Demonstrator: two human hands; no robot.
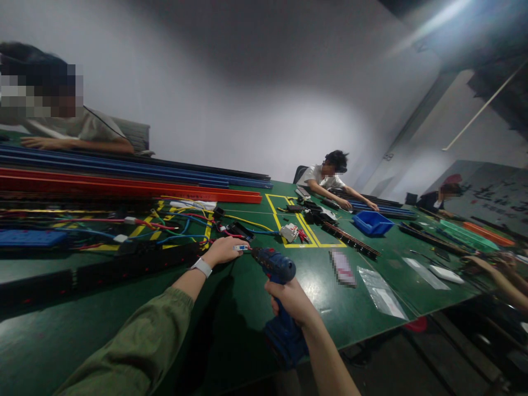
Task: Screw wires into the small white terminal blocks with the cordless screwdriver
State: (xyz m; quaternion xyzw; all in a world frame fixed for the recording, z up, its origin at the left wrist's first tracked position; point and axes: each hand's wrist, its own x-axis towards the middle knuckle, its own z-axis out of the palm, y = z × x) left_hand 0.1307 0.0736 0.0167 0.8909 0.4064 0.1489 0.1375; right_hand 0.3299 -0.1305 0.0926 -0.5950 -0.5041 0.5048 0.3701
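One blue drill (275, 265) sits near six o'clock from my feed's centre, nose toward ten o'clock, its body's long axis running ten to four. My right hand (292, 300) has its fingers wrapped round the handle, where I'd hold it; I judge it hefty and rigid. Over the green bench (346, 313), at seven o'clock, my left hand (223, 251) pinches a small white-and-blue connector (240, 248), probably light and hard, lying roughly nine to three.
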